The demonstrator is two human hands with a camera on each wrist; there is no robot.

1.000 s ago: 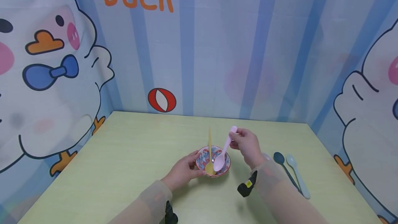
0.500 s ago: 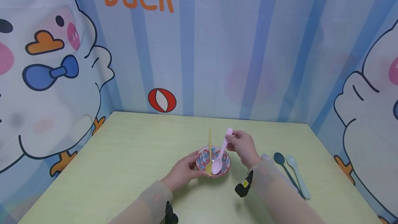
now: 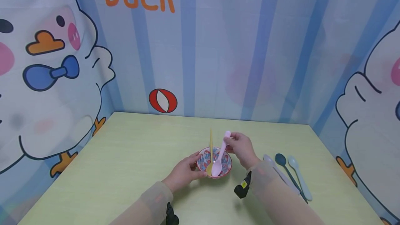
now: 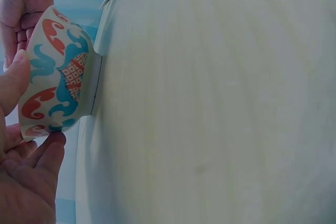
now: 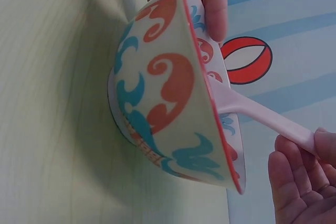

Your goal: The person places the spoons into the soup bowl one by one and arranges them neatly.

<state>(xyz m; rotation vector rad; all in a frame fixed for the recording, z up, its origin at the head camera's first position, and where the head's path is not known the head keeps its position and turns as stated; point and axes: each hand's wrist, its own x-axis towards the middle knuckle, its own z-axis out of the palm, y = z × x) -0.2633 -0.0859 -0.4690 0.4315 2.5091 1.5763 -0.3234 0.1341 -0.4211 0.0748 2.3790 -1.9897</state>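
A small bowl (image 3: 227, 159) with a red rim and red-and-blue pattern stands upright on the table. My left hand (image 3: 184, 168) grips its left side, the thumb at the near rim. A yellow spoon (image 3: 211, 148) leans inside with its handle pointing away. Between thumb and fingers, my right hand (image 3: 243, 149) pinches the upper handle of a pink spoon (image 3: 216, 168), its head down in the bowl beside the yellow one. From the right wrist, the pink handle (image 5: 270, 118) slants out over the rim, while the bowl's wall (image 5: 168, 87) hides the spoon's head.
Right of the bowl, near my right forearm, lie a lilac spoon (image 3: 281, 174), a dark teal spoon (image 3: 289, 173) and a light blue spoon (image 3: 300, 176). The pale yellow table (image 3: 147, 141) ends at a blue striped duck backdrop (image 3: 215, 44).
My right hand has shifted left and slightly down with the pink spoon, whose head has sunk into the bowl next to the yellow spoon. Left hand and bowl have stayed put.
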